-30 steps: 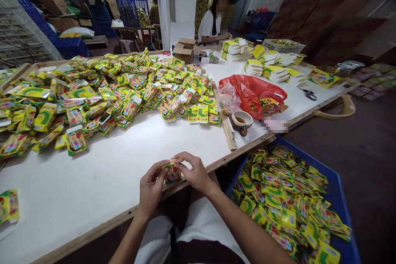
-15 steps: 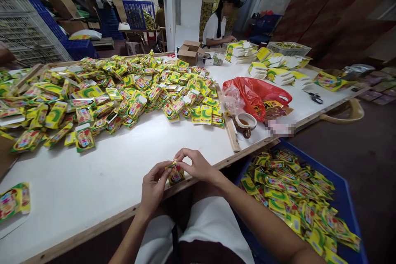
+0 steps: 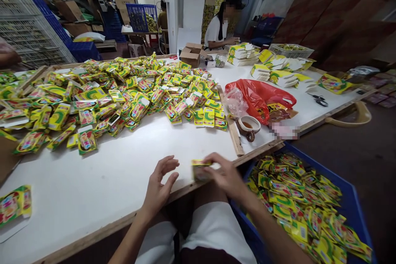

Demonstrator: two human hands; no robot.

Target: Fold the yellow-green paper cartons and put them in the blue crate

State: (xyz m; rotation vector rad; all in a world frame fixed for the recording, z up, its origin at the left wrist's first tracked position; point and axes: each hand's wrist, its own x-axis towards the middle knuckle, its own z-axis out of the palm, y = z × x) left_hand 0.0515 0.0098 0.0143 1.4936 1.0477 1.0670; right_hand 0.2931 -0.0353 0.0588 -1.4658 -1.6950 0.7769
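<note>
My right hand point(image 3: 224, 173) grips a small yellow-green packet point(image 3: 199, 168) at the near edge of the white table point(image 3: 108, 177); the packet is blurred by motion. My left hand point(image 3: 159, 187) hovers just left of it, fingers spread and holding nothing. A large heap of the same packets point(image 3: 117, 90) covers the far left half of the table. To my right, below the table edge, a blue crate point(image 3: 346, 198) holds many more packets point(image 3: 293, 198).
A wooden strip point(image 3: 230, 126), a small cup point(image 3: 249, 126) and a red plastic bag point(image 3: 260, 95) lie at mid-right. Stacks of flat cartons point(image 3: 272, 68), scissors point(image 3: 318, 100) and a cardboard box point(image 3: 192, 53) sit farther back, where a seated person point(image 3: 221, 29) works. One packet point(image 3: 15, 202) lies at far left.
Both hands held the packet together; now my left hand has let go and opened, and my right hand has carried the packet rightward toward the blue crate.
</note>
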